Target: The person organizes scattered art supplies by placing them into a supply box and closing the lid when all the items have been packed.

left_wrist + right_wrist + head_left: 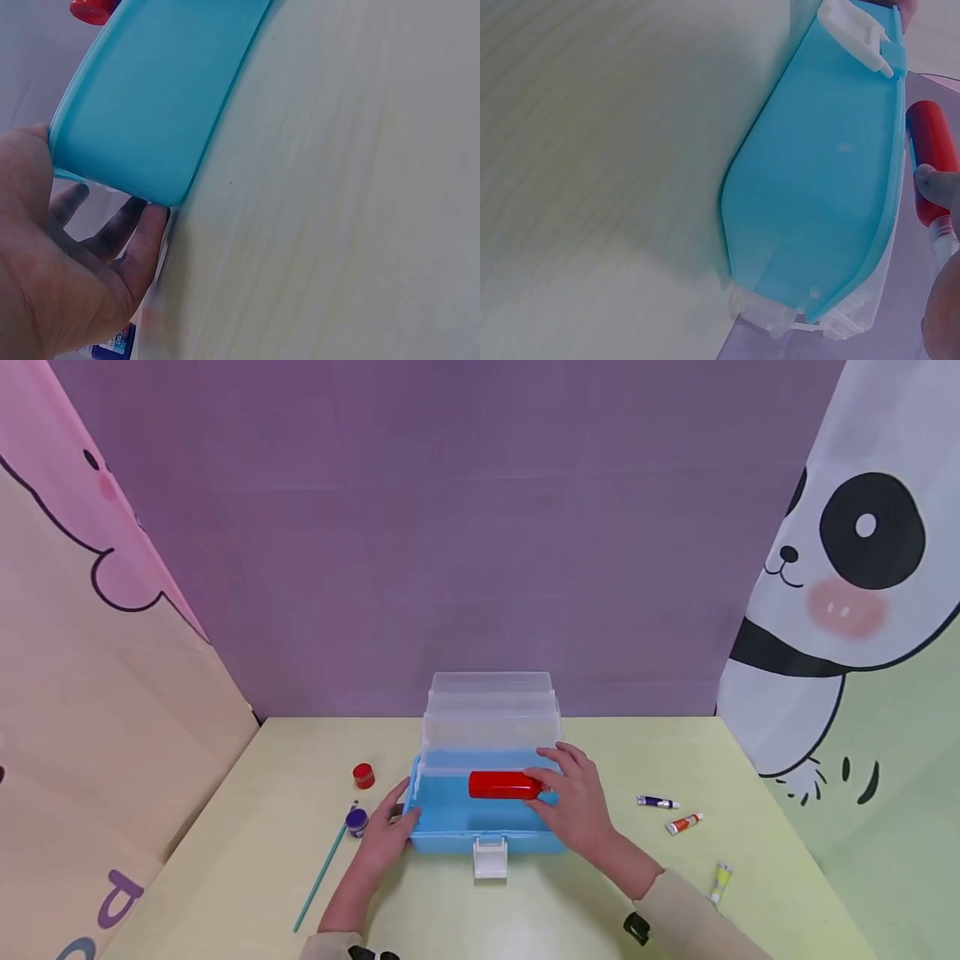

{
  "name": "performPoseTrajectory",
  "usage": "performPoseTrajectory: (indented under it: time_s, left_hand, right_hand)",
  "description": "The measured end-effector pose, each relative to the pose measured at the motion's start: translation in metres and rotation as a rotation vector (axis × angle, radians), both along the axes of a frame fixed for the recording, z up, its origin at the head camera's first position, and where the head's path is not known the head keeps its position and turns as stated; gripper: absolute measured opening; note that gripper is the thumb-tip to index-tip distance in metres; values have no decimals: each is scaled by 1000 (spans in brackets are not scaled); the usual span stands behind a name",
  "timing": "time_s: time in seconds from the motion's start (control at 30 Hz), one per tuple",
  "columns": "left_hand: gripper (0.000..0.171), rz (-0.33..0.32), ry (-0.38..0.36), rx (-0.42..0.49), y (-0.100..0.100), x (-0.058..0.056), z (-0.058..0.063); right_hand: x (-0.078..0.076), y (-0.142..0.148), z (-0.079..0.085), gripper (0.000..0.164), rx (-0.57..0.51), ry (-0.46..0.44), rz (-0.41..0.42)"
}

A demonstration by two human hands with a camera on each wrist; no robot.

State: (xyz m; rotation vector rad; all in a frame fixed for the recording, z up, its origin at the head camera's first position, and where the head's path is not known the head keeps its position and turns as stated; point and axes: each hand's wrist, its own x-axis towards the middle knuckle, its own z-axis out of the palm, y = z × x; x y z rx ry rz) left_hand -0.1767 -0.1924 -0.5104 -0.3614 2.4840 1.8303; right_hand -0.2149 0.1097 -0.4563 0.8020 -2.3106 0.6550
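A light blue plastic box (450, 842) stands on the table, its clear lid (491, 718) swung up at the back and its white latch (491, 862) hanging in front. My left hand (387, 842) holds the box's left end near the front corner, thumb at the rim and fingers against the outer wall (165, 97). Over the box's right half, my right hand (581, 802) pinches a red bottle (498, 785) near its neck. The bottle lies sideways above the opening, its base pointing left; a clear cap (943, 230) shows at its other end.
Left of the box are a small red jar (363, 776), a purple jar (357, 822) and a teal paintbrush (322, 877). To the right lie a dark blue paint tube (658, 802), an orange-red tube (684, 824) and a yellow tube (721, 881). A purple backdrop (480, 543) rises behind the table.
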Motion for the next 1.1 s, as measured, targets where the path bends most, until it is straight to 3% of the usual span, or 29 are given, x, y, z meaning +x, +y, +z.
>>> performPoseTrajectory:
  time_s: [0.47, 0.63, 0.83, 1.1]
  left_hand:
    - [64, 0, -5, -10, 2, 2, 1]
    - [64, -1, -2, -5, 3, 2, 1]
    - [63, 1, 4, 0, 3, 2, 1]
    - [62, 4, 9, -2, 1, 2, 0]
  right_hand:
    - [-2, 1, -8, 52, -5, -2, 9]
    - [-1, 0, -9, 53, -20, -68, 28]
    - [4, -1, 3, 60, -144, -194, 43]
    - [9, 10, 24, 38, -291, -289, 33]
